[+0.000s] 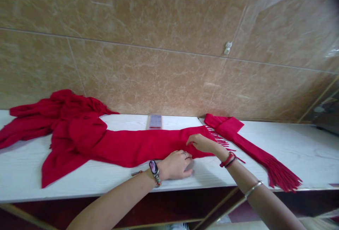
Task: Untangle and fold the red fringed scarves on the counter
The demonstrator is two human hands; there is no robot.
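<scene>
A long red scarf (148, 144) lies stretched along the white shelf, bunched at its left end and fringed at its right. My left hand (177, 164) rests at its near edge, fingers on the cloth and thumb apart. Just beyond and to the right, my right hand (201, 143) touches the top of the scarf near the fringe (221, 140). Its fingers are loosely bent, and no cloth looks lifted between them.
Another red scarf (251, 148), folded narrow, lies to the right with its fringe at the front edge. A crumpled heap of red cloth (60, 108) is at the left. Against the tiled wall (148, 74) lies a small flat rectangular object (155, 121).
</scene>
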